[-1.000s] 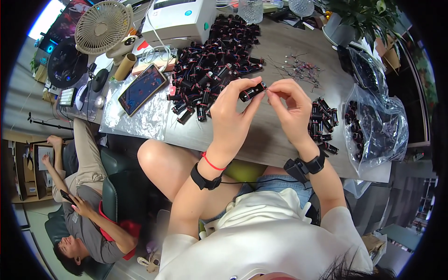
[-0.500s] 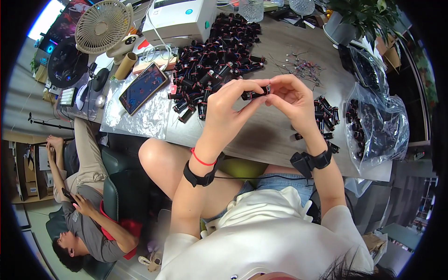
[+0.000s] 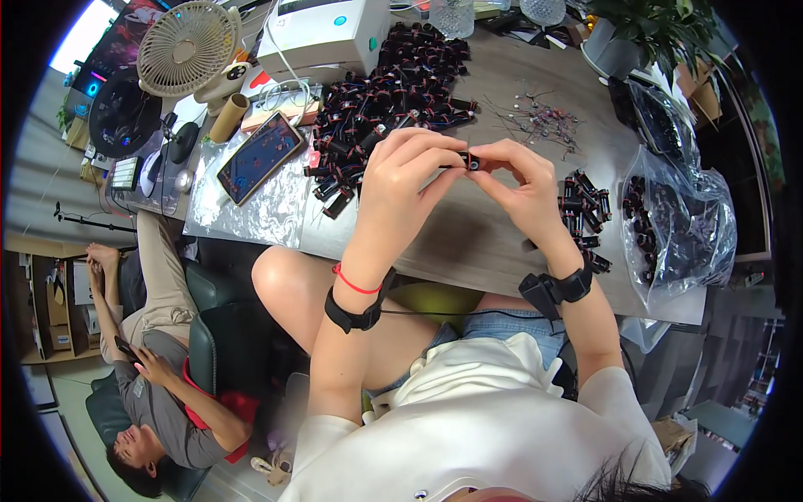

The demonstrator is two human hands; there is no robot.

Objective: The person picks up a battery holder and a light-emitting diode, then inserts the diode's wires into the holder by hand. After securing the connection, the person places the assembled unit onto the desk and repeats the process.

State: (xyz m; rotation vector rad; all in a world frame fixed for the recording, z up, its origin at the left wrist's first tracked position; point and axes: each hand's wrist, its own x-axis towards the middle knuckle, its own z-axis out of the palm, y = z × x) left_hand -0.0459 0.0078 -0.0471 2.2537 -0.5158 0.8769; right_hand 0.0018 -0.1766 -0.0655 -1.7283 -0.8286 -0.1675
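A small black cylindrical part (image 3: 473, 164) with a touch of red at its end is held above the table, in front of my chest. My left hand (image 3: 401, 171) grips its body between thumb and fingers, which hide most of it. At its right end, the thumb and index fingertips of my right hand (image 3: 523, 180) pinch the part or something small on it; the exact contact is too small to tell. A large heap of similar black cylinders (image 3: 368, 113) with red and dark wires lies beyond my left hand. A smaller group (image 3: 583, 209) lies beside my right wrist.
Thin-wired tiny pieces (image 3: 544, 121) are scattered beyond my right hand. A clear plastic bag (image 3: 682, 226) with black parts lies at the right. A phone (image 3: 260, 157), fan (image 3: 188, 50), cardboard tube (image 3: 228, 117) and white box (image 3: 326, 38) stand left; a person (image 3: 180, 393) sits reclined there.
The part in my fingers has turned, so its end now faces me more. My left hand has shifted slightly left, and the right fingertips have closed in on the part's end.
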